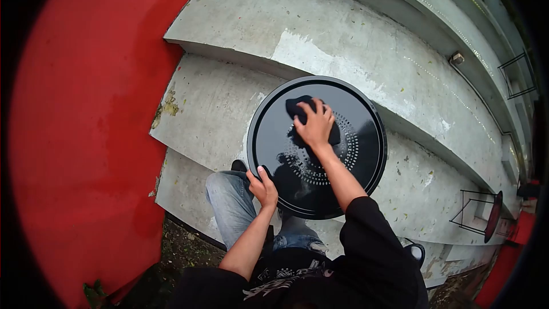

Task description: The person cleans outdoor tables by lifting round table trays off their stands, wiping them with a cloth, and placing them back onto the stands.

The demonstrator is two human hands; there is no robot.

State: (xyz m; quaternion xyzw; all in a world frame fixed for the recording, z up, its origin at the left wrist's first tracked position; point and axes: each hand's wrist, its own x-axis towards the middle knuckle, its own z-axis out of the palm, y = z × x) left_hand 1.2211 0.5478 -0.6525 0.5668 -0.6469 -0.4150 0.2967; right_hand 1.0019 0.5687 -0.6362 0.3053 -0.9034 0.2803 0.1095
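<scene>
A round, glossy black tabletop (360, 171) with a ring of small holes is in front of me, above the concrete steps. My right hand (316, 123) presses a black cloth (297, 106) against its upper middle, the fingers bent over the cloth. At the lower left edge, my left hand (264, 187) grips the rim, with the thumb up by the edge and the other fingers partly hidden. Reflections and what may be wet streaks show on the dark surface.
Wide grey concrete steps (223, 17) curve around me. A red wall (74, 126) rises at the left. At the right lie a stool with a dark seat (494, 217) and a metal rail. Soil and plants show at the lower left.
</scene>
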